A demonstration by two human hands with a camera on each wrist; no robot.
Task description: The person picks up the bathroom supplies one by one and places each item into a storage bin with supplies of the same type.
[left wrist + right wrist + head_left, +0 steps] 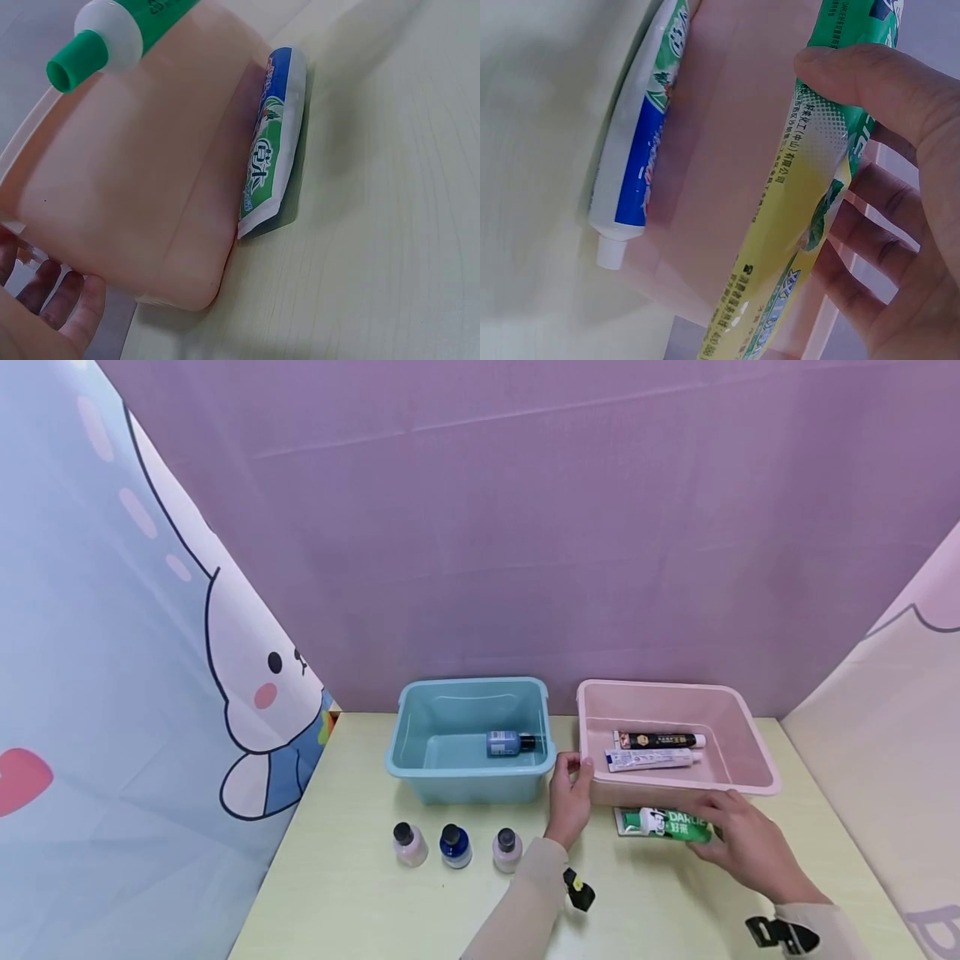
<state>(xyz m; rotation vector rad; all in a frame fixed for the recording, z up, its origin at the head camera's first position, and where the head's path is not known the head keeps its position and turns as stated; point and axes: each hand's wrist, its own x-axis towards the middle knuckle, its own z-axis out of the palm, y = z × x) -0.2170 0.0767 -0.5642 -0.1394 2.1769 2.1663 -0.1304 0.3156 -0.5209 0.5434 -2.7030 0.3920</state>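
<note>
My right hand [750,847] pinches a green and yellow Darlie toothpaste tube [678,827] between thumb and fingers. It is held level in front of the pink plastic basket [675,795], its green cap pointing left. My left hand [572,802] grips that basket by the rim at its front left corner. On the table against the basket's front wall lies a white, blue and green toothpaste tube [266,142], mostly hidden behind the Darlie tube in the head view. Inside the basket are a black toothpaste tube [658,741] and a white toothpaste tube [652,760].
Left of the pink basket stands a blue basket [472,772] with a blue bottle [504,743] lying in it. In front of it stand a pale pink bottle [410,847], a dark blue bottle [455,847] and a pale lilac bottle [507,852]. A purple curtain [480,543] hangs behind the table.
</note>
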